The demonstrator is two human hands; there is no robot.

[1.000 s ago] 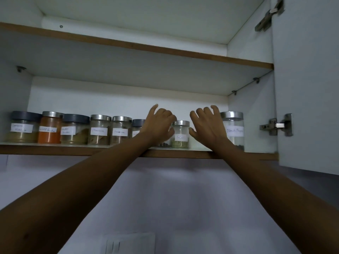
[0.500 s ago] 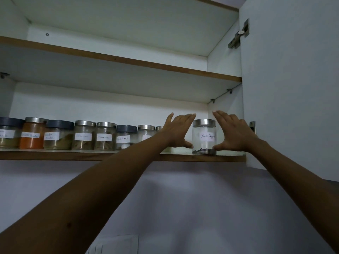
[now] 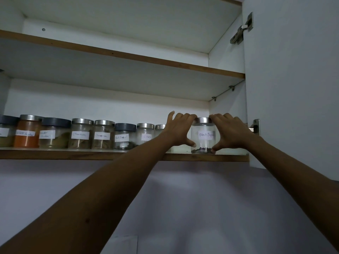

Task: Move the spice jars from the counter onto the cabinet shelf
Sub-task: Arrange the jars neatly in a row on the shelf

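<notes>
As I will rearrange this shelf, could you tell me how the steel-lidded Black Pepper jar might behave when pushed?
Probably light: the steel-lidded Black Pepper jar holds only a thin layer of peppercorns. Its clear walls look like glass, so likely rigid and breakable. Upright on the shelf, it should slide rather than roll.

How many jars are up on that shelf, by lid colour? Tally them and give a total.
Silver-lid jars: 6, including the end jar gripped by the left hand and right hand
Dark-lid jars: 3
Total: 9
</notes>
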